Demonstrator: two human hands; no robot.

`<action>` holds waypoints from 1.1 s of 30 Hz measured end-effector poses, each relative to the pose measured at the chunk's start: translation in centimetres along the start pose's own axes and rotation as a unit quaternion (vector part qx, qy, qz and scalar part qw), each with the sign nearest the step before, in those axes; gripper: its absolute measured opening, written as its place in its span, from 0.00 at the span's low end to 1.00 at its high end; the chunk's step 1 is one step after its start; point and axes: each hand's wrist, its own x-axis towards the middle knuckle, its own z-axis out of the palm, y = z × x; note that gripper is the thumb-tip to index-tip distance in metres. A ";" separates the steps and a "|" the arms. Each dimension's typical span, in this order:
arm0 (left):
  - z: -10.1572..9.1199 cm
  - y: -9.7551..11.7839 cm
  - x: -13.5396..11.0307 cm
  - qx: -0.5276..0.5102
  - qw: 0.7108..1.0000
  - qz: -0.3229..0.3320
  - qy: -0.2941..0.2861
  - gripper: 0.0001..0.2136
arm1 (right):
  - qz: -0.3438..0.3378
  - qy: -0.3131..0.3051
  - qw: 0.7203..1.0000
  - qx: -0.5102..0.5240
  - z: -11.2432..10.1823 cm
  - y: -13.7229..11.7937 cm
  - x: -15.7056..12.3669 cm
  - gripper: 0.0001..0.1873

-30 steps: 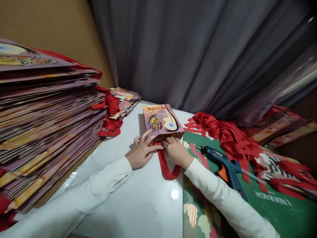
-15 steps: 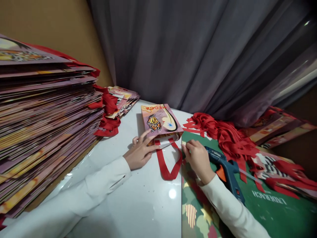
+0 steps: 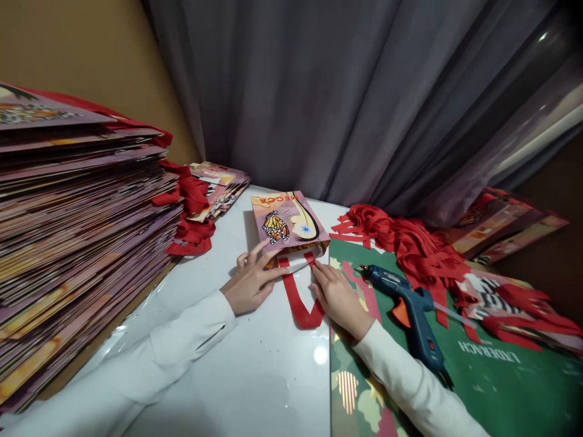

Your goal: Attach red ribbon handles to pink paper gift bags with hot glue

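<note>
A small purple paper bag (image 3: 289, 221) with a butterfly print and red MECCA lettering lies on its side, its mouth toward me. A red ribbon handle (image 3: 297, 306) loops out of the mouth onto the white surface. My left hand (image 3: 252, 284) holds the bag at the left of its mouth, one finger on the printed face and the thumb near the ribbon. At the right of the mouth, my right hand (image 3: 339, 297) is open, its stretched fingers touching the ribbon's right strand. Beyond it lies a blue hot glue gun (image 3: 405, 303) with an orange trigger and a glue stick.
A tall stack of flat bags (image 3: 86, 243) rises on the left, with a smaller pile (image 3: 223, 188) behind it. Red ribbons (image 3: 401, 243) are heaped at the right back. The glue gun rests on a green printed sheet (image 3: 492, 388). A grey curtain (image 3: 282, 91) hangs behind.
My right hand has moved left from the sheet beside the glue gun to the ribbon, its curled fingers now stretched out. My left hand stays at the bag. The view has shifted slightly.
</note>
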 end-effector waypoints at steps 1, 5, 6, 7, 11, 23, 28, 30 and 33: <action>0.0 0.1 0.0 -0.001 1.000 0.000 -0.001 0.28 | -0.006 0.004 1.000 0.001 -0.1 -0.1 0.0 0.22; 0.1 0.2 -0.2 0.002 1.000 -0.001 -0.003 0.28 | -0.029 0.043 0.999 -0.005 -2.9 0.3 -1.6 0.19; 0.1 0.1 -0.3 0.003 1.000 -0.002 -0.003 0.28 | -0.010 0.063 0.998 -0.012 -4.0 0.8 -2.6 0.17; 0.2 0.1 -0.3 0.005 1.000 0.000 -0.004 0.28 | 0.036 0.085 0.996 -0.019 -5.0 1.4 -4.0 0.15; 0.5 -0.2 -0.4 0.014 1.000 0.013 -0.008 0.27 | 0.300 0.079 0.941 -0.135 -7.2 5.9 -10.8 0.17; 0.5 0.1 -0.6 -0.006 1.000 0.004 0.023 0.28 | 0.591 0.091 0.727 0.337 -8.1 7.9 -13.9 0.35; 0.4 0.2 -0.6 0.006 1.000 0.004 0.020 0.26 | 0.524 0.116 0.645 0.544 -9.4 3.2 -14.3 0.29; 0.4 0.2 -0.7 0.009 1.000 0.007 0.021 0.26 | 0.487 0.097 0.658 0.566 -9.9 2.4 -13.7 0.24; 0.4 0.1 -0.7 0.003 1.000 0.010 0.020 0.26 | 0.444 0.042 0.729 0.518 -10.3 2.5 -11.5 0.20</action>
